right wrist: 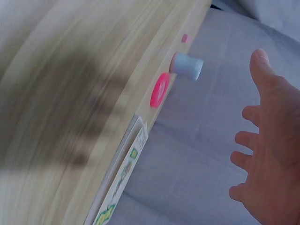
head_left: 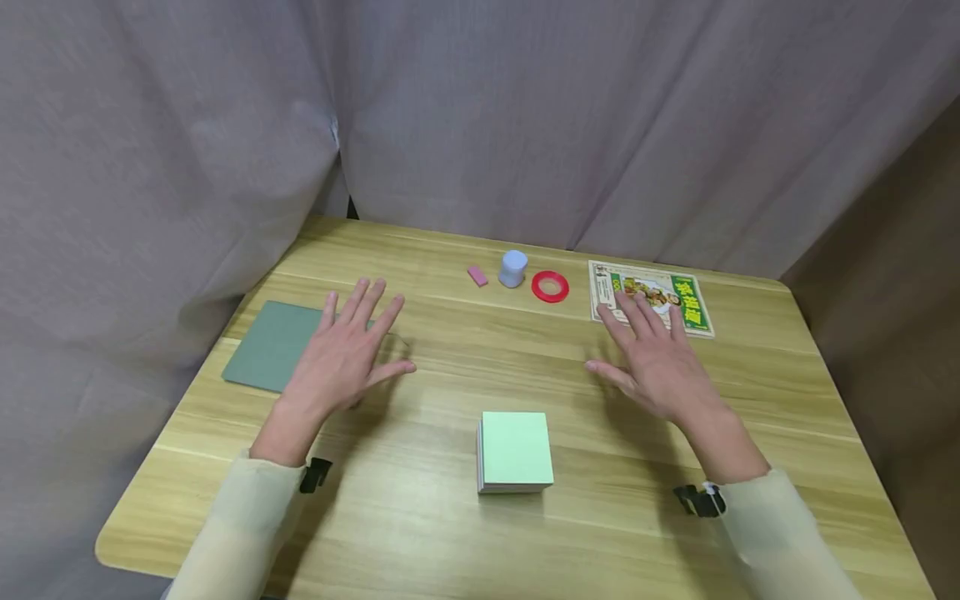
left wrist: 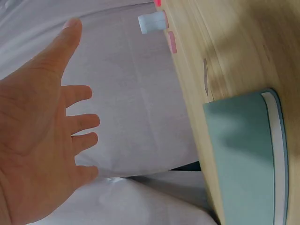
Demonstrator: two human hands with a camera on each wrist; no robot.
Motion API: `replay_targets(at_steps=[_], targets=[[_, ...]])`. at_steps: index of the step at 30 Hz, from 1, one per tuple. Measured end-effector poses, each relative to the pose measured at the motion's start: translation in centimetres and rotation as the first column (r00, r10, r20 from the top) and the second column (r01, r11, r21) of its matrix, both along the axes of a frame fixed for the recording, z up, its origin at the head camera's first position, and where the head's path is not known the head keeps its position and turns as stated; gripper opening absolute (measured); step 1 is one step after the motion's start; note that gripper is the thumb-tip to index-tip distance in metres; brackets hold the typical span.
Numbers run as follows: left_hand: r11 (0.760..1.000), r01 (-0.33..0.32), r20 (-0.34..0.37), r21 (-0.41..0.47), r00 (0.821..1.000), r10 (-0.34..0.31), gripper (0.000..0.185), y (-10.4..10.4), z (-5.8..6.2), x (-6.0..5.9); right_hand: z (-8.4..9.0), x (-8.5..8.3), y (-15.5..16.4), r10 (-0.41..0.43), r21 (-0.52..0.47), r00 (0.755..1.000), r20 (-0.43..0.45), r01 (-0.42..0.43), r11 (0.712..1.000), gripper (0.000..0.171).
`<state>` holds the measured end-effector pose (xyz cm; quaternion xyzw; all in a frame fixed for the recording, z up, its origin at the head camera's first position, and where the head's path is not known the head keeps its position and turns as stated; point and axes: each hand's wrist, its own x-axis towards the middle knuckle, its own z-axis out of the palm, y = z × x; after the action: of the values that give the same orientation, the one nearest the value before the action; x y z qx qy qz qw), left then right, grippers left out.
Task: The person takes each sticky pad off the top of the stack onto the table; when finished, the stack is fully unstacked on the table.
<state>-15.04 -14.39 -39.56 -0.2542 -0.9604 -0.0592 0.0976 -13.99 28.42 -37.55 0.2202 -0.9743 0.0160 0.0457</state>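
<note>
1. Both hands hover palm-down above the wooden table (head_left: 450, 542), fingers straight and spread, holding nothing: the left hand (head_left: 347, 354) at about 9 o'clock from the table's middle, the right hand (head_left: 654, 360) at about 3 o'clock.
2. A green notepad block (head_left: 516, 451) lies flat between the two wrists, at 6 o'clock from the gap between the hands and apart from both; nearly square, its sides run roughly along the table's near edge.
3. A grey-green book (head_left: 272, 345) lies flat at 9 o'clock, partly under the left hand's fingers; the left wrist view shows the palm raised clear of it.
4. A printed booklet (head_left: 678, 302) lies at 1 o'clock, its long axis running left to right; the right hand's fingertips overlap its near left corner in the head view.
5. Along the far edge, from 11 to 12 o'clock, sit a pink eraser (head_left: 477, 276), a small white jar (head_left: 513, 268) standing upright, and a red tape ring (head_left: 550, 286) lying flat.
</note>
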Motion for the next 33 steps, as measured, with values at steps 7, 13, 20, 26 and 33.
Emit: replay_targets(at_steps=[7, 13, 20, 26, 33], targets=[[0.96, 0.113, 0.129, 0.257, 0.98, -0.15, 0.087, 1.3, -1.3, 1.2, 0.8, 2.9, -2.7, 0.142, -0.246, 0.983, 0.114, -0.11, 0.963, 0.073], [0.74, 0.092, 0.412, 0.667, 0.782, -0.468, 0.086, 4.8, -3.8, 4.3, 1.3, 6.4, -6.0, 0.304, -0.373, 0.931, 0.202, -0.214, 0.903, 0.076], [0.601, 0.032, 0.456, 0.798, 0.621, -0.638, 0.112, 8.8, -5.9, 7.1, 0.0, 8.0, -8.3, 0.46, -0.361, 0.872, 0.168, -0.38, 0.852, 0.089], [0.582, 0.017, 0.409, 0.813, 0.695, -0.591, 0.099, 10.8, -6.9, 8.4, -0.5, 8.1, -8.8, 0.455, -0.352, 0.874, 0.173, -0.376, 0.857, 0.084], [0.562, -0.031, 0.392, 0.827, 0.748, -0.535, 0.086, 11.5, -7.3, 9.0, -0.1, 8.1, -8.9, 0.426, -0.347, 0.884, 0.192, -0.345, 0.872, 0.078]])
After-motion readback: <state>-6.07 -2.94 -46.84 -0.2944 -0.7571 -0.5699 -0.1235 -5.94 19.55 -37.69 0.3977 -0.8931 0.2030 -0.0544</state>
